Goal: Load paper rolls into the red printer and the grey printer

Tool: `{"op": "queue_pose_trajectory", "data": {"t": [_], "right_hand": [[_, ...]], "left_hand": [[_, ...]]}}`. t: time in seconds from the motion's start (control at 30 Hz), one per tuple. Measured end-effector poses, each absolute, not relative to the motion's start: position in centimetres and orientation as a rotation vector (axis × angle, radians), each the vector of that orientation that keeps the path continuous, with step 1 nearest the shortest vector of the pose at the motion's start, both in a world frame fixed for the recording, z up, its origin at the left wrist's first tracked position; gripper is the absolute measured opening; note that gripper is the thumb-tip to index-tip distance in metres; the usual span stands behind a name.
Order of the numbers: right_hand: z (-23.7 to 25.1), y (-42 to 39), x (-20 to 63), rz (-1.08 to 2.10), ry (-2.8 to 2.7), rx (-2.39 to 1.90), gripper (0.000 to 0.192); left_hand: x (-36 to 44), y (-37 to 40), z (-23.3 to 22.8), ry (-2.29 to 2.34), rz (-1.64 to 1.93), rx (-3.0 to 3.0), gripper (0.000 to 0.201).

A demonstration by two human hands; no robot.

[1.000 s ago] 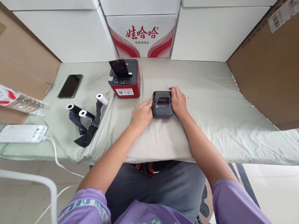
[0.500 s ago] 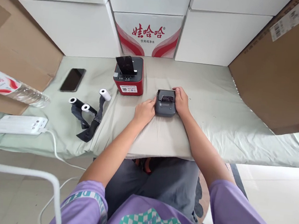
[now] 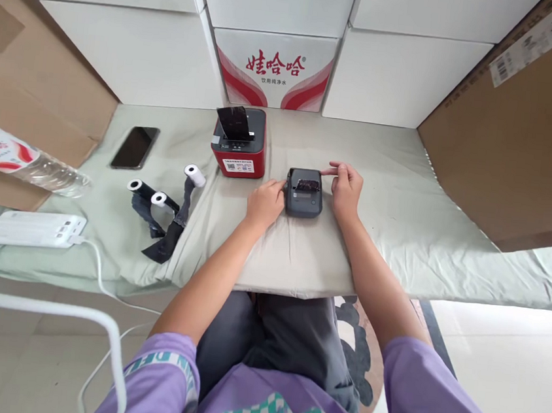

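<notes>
White boxes [image 3: 124, 52] and brown cartons [image 3: 525, 127] are lining the top of the frame, around a cloth-covered counter [image 3: 401, 233]. Left of centre, a red printer [image 3: 239, 147] is sitting with a dark strip rising from its slot. At centre, the small grey printer [image 3: 304, 193] is lying with something dark in its open top, probably a roll. The left hand [image 3: 264, 203] is resting against its left side, fingers curled. The right hand [image 3: 345, 189], which was gripping the printer's right edge a moment ago, is now hovering just beside it, thumb and forefinger pinched, holding nothing I can make out.
</notes>
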State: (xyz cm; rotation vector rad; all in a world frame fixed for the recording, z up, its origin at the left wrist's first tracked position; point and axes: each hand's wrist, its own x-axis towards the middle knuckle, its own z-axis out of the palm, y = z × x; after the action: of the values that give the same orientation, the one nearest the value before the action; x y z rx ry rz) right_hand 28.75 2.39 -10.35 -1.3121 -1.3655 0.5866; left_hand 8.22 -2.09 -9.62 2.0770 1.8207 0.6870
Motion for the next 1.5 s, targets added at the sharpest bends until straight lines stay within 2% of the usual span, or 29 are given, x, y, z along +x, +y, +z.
{"op": "queue_pose_trajectory", "data": {"t": [0.1, 0.27, 0.5, 0.67, 0.87, 1.0, 1.17, 1.37, 1.5], "right_hand": [[-10.4, 2.5, 28.4, 0.671, -1.326, -1.283, 0.059], [-9.9, 1.8, 27.9, 0.614, -1.296, -1.242, 0.049], [-8.5, 0.1, 28.0, 0.62, -1.295, -1.204, 0.05], [-8.2, 0.2, 27.9, 0.724, -1.272, -1.031, 0.05], [-9.1, 1.3, 27.4, 0.78, -1.395, -0.866, 0.039], [-9.6, 1.9, 27.8, 0.676, -1.591, -1.028, 0.027], [-8.1, 3.4, 28.7, 0.394, -1.975, -1.578, 0.024], [-4.5, 6.0, 26.8, 0.466, -2.358, -1.949, 0.031], [-2.9, 6.3, 26.7, 0.475, -2.414, -1.932, 0.03]], "left_hand": [[8.1, -1.9, -9.7, 1.803, 0.707, 2.061, 0.05], [8.0, -1.7, -9.9, 1.788, 0.742, 2.039, 0.049], [7.9, -1.5, -9.9, 1.77, 0.763, 2.041, 0.048], [7.9, -1.5, -9.8, 1.784, 0.756, 2.052, 0.046], [7.9, -1.3, -10.0, 1.773, 0.756, 2.031, 0.047], [7.8, -1.1, -10.0, 1.764, 0.773, 2.02, 0.046], [7.7, -0.9, -10.1, 1.744, 0.805, 2.023, 0.045], [7.8, -0.8, -10.4, 1.75, 0.801, 2.017, 0.044], [7.7, -0.8, -10.3, 1.763, 0.814, 1.992, 0.043]]}}
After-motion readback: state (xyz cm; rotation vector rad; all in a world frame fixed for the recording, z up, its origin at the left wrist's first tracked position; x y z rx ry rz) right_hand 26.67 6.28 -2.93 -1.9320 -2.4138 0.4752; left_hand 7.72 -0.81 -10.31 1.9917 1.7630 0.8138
